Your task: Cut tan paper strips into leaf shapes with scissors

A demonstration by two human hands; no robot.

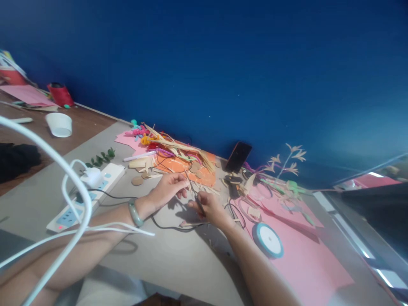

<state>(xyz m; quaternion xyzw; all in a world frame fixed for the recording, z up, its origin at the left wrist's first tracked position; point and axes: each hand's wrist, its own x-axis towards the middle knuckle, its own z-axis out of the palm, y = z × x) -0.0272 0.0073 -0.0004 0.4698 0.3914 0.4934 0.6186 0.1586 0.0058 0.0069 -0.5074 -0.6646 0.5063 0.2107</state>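
My left hand (168,190), a green bangle at its wrist, is closed with thumb and fingertips pinching a thin pale strip (188,186). Just to the right, my right hand (210,208) is wrapped round a pair of scissors (199,205) with dark handles; the narrow blades point up toward the strip, though blur hides whether they touch it. Beyond the hands, a bundle of long straw-coloured strips (181,146) lies over orange paper (204,175). Small round wooden discs (137,181) lie left of the paper.
A white power strip (106,178) and looping white cable (84,191) are at left. A phone (238,157) leans near the blue wall. At right are pink paper (306,267), a tape roll (268,240) and a pale-petalled craft flower (287,161). A white cup (59,124) stands far left.
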